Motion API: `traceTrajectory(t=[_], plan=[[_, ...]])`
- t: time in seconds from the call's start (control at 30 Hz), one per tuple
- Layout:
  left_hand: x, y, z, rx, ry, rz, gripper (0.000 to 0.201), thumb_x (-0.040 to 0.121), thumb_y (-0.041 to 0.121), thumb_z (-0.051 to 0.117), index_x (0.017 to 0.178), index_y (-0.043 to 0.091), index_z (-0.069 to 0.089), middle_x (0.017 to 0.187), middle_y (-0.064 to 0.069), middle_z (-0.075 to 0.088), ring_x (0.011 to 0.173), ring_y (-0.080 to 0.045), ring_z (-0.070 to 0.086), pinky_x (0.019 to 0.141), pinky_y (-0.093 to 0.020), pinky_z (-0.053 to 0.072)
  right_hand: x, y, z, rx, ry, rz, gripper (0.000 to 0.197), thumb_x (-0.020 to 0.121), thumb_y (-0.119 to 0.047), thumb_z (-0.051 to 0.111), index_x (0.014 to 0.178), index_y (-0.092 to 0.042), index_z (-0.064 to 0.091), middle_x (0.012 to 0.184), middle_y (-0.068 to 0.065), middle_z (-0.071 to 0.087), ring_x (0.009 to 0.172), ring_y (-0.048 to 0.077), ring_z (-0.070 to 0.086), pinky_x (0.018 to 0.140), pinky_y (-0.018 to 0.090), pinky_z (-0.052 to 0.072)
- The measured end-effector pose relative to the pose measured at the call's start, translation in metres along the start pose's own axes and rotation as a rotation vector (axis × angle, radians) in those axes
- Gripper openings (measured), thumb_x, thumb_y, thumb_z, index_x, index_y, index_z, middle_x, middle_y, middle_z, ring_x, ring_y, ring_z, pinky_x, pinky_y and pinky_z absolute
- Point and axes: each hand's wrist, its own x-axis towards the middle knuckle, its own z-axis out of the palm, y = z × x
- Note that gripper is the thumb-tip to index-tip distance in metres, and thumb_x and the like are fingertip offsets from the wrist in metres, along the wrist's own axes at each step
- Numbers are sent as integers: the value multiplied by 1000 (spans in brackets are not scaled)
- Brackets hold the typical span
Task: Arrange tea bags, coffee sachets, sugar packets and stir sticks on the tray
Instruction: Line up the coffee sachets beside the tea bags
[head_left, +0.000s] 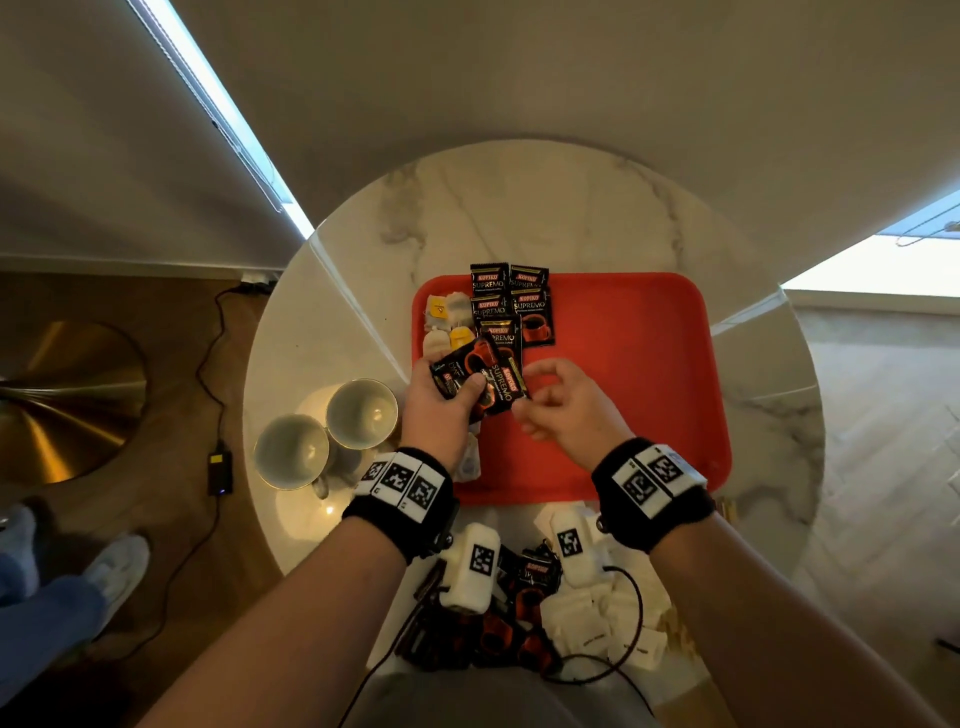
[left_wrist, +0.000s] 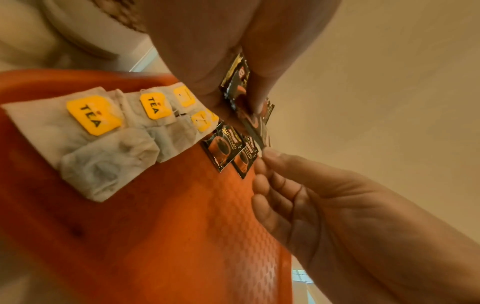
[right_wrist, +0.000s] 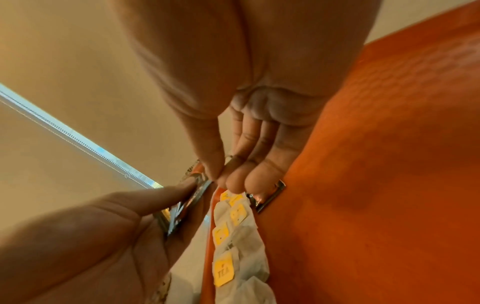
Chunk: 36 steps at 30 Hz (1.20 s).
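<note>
A red tray lies on the round marble table. Several black coffee sachets lie in rows at its far left, and tea bags with yellow tags run along its left edge. Over the tray's left side my left hand grips a small stack of coffee sachets between thumb and fingers. My right hand pinches the right edge of the top sachet in that stack with thumb and forefinger.
Two empty cups stand left of the tray. A pile of more coffee sachets and white sugar packets lies at the table's near edge under my wrists. A person's shoes and a cable are on the floor at left.
</note>
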Motion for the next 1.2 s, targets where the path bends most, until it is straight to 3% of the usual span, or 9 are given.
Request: traceTrajectory(t=[0.13, 0.23, 0.4, 0.5, 0.57, 0.63, 0.73, 1.03, 1.2], plan=[[5, 9, -1, 184, -116, 57, 46, 82, 14, 80, 120, 18, 53, 107, -4, 72, 95, -18, 73, 83, -48, 61, -2, 6, -3, -102, 20, -44, 48, 85, -31, 79, 126, -27, 55, 95, -2, 68, 89, 18, 71, 79, 36, 61], [3, 12, 3, 231, -149, 71, 44, 86, 15, 78, 122, 15, 52, 102, 1, 72, 87, -9, 72, 77, -34, 62, 3, 3, -4, 12, 100, -13, 43, 89, -15, 75, 127, -19, 54, 96, 2, 66, 94, 27, 71, 83, 44, 62], [-6, 3, 14, -8, -131, -87, 37, 83, 14, 79, 114, 14, 58, 112, -14, 72, 106, -32, 70, 96, -59, 53, 16, 0, -9, 92, 370, -55, 45, 85, -23, 80, 122, -21, 54, 94, -2, 72, 85, 11, 70, 82, 32, 59], [-6, -8, 19, -124, -52, -91, 46, 75, 28, 81, 115, 15, 62, 112, -15, 73, 107, -36, 70, 97, -61, 52, 14, -2, -5, 82, 235, 51, 35, 84, -37, 81, 106, -16, 64, 97, 7, 75, 83, 16, 72, 77, 34, 60], [-7, -9, 22, -146, -22, -91, 36, 80, 26, 79, 112, 19, 63, 110, -14, 74, 103, -37, 71, 94, -57, 54, 13, -4, 0, 138, 123, 87, 9, 92, -18, 73, 94, -14, 65, 94, 14, 73, 78, 19, 71, 72, 35, 61], [-9, -7, 27, -153, 1, -108, 21, 91, 17, 71, 109, 21, 60, 103, -12, 73, 92, -32, 72, 83, -47, 58, 19, -1, -1, 168, 177, 88, 10, 96, -9, 65, 91, -18, 64, 95, 13, 72, 84, 25, 74, 76, 43, 63], [-9, -7, 30, -130, 25, -144, 15, 102, 9, 54, 103, 24, 53, 96, -10, 70, 76, -26, 68, 72, -39, 57, 39, 9, -15, 51, 311, 69, 10, 83, -34, 65, 92, -29, 66, 96, 8, 75, 91, 31, 74, 82, 60, 59], [-11, -11, 5, -1, -30, -115, 19, 100, 13, 59, 119, 9, 56, 98, -15, 72, 71, -22, 70, 61, -33, 56, 85, 4, -42, -320, 299, 93, 31, 94, -24, 69, 123, -17, 62, 105, -4, 66, 99, 15, 63, 81, 26, 45], [-12, -11, -2, 111, -26, -57, 21, 93, 14, 70, 112, 13, 62, 97, -11, 75, 76, -27, 72, 73, -39, 58, 92, 0, -38, -370, 324, 72, 26, 91, -25, 74, 113, -16, 64, 86, -11, 61, 84, 9, 61, 66, 17, 44]])
